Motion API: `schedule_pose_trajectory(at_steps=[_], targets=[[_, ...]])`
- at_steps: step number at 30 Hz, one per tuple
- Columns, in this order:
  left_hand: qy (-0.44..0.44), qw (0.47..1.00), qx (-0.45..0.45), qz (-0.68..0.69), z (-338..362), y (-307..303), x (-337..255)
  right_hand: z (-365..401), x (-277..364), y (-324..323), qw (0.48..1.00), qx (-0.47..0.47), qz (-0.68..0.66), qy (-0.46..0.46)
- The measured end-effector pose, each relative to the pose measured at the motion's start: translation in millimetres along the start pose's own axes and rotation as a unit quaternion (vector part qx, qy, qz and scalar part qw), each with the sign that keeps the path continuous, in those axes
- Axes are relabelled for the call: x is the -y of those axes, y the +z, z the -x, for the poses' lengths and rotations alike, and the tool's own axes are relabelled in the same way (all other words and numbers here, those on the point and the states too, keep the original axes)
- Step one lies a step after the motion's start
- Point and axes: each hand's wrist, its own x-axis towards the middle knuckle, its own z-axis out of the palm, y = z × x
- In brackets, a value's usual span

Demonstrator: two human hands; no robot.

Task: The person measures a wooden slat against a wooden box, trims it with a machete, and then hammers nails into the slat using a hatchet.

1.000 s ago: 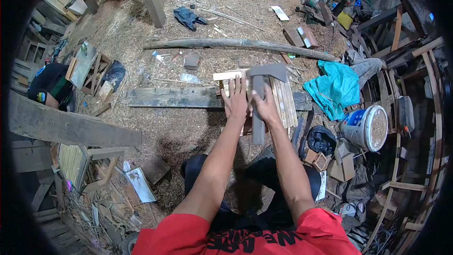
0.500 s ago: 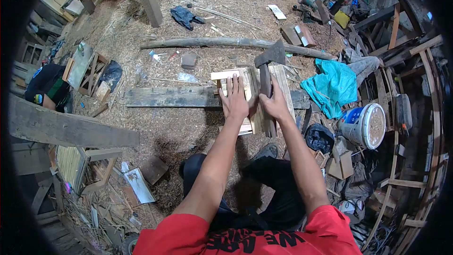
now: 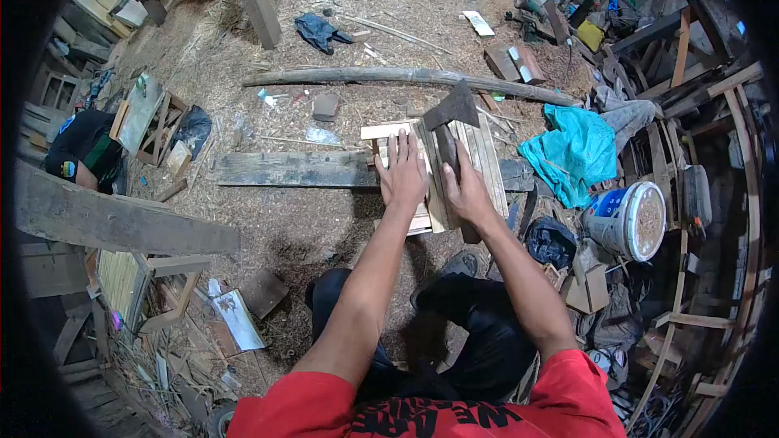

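Beneath both hands is a slatted panel of pale wooden strips (image 3: 485, 154), laid across a dark plank. My left hand (image 3: 402, 177) lies flat on its left part, fingers stretched forward. My right hand (image 3: 471, 193) grips a hatchet by its wooden handle (image 3: 447, 150), thumb on the near side. The dark hatchet head (image 3: 452, 107) points away from me, over the far edge of the panel. Part of the handle is hidden behind my right hand, and its butt shows below the palm.
A weathered plank (image 3: 292, 169) runs left under the panel. Beyond it lies a long pole (image 3: 349, 75). To the right are a teal tarp (image 3: 572, 154) and a white bucket (image 3: 623, 221). A wooden beam (image 3: 122, 215) juts in from the left, near another person (image 3: 85, 146).
The hatchet has tilted, its head swinging left and slightly toward me, while the handle's butt has shifted right. My left hand stays almost in place on the panel.
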Motion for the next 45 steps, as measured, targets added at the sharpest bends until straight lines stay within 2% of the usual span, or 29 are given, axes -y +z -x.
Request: schedule_pose_trajectory(at_steps=[3,6,9,10,12,14,15,16,19,20,23,27,29,30,31,33,35,36,37,38,40,41,43,44,45], targets=[[-0.003,1.0,-0.003,0.001,3,1,0,-3,-9,5,1.0,0.006,0.02,0.009],[-0.002,1.0,-0.001,-0.007,-2,2,-1,-11,-16,4,0.999,0.025,0.029,-0.024],[-0.003,1.0,0.011,-0.005,2,2,1,-16,25,-12,0.999,-0.027,0.002,0.042],[0.0,1.0,0.013,-0.006,2,1,1,-19,30,-12,0.993,-0.1,-0.01,-0.056],[0.006,1.0,0.006,-0.01,1,1,4,-16,22,-4,0.995,-0.1,-0.031,0.003],[0.013,1.0,-0.01,-0.014,2,4,4,-15,15,1,0.999,-0.014,0.006,0.048],[0.012,1.0,-0.01,-0.017,5,4,2,-16,8,0,0.993,0.069,0.063,0.07],[0.012,1.0,-0.012,-0.02,5,4,1,-18,2,1,0.998,0.032,0.048,0.02],[0.016,1.0,-0.019,-0.013,3,1,0,-19,12,-8,0.998,-0.02,0.036,0.054],[0.016,1.0,-0.021,-0.01,2,1,0,-20,9,-6,0.998,-0.061,0.011,0.017],[0.017,0.999,-0.026,-0.017,1,5,4,-17,12,-1,0.997,-0.066,-0.031,0.035],[0.02,0.999,-0.034,-0.024,3,5,1,-14,-11,12,0.999,0.005,0.041,-0.005],[0.018,0.999,-0.035,-0.031,1,7,4,-20,-14,4,0.997,-0.051,0.044,-0.042],[0.016,0.999,-0.029,-0.032,0,8,4,-22,26,-12,0.995,-0.051,-0.048,0.076],[0.014,0.999,-0.024,-0.033,1,8,4,-28,17,-11,0.992,-0.102,-0.046,0.052],[0.017,0.999,-0.023,-0.043,1,10,5,-28,51,-26,0.98,-0.146,-0.11,0.074],[0.009,1.0,-0.015,-0.025,0,12,6,-22,42,-17,0.989,-0.111,-0.08,0.049],[0.004,0.999,-0.01,-0.037,0,11,7,-19,9,1,0.997,-0.078,-0.027,0.001],[0.0,0.999,-0.006,-0.046,0,9,7,-18,8,3,0.997,-0.046,0.029,-0.048],[-0.003,0.998,-0.004,-0.055,0,9,5,-14,6,-1,0.994,0.064,0.058,0.066],[0.009,0.997,-0.01,-0.07,-7,10,3,-19,3,3,0.999,0.003,0.035,0.021],[0.013,0.997,-0.003,-0.08,-2,13,6,-16,-1,4,0.999,-0.008,0.036,0.024],[0.001,0.998,0.004,-0.059,-3,15,7,-21,37,-15,0.997,-0.003,-0.012,0.075],[-0.002,0.999,0.007,-0.045,-1,14,6,-22,36,-13,0.999,-0.036,-0.018,0.029],[-0.003,0.999,0.006,-0.032,-2,12,6,-21,33,-9,0.998,-0.033,-0.016,0.041]])
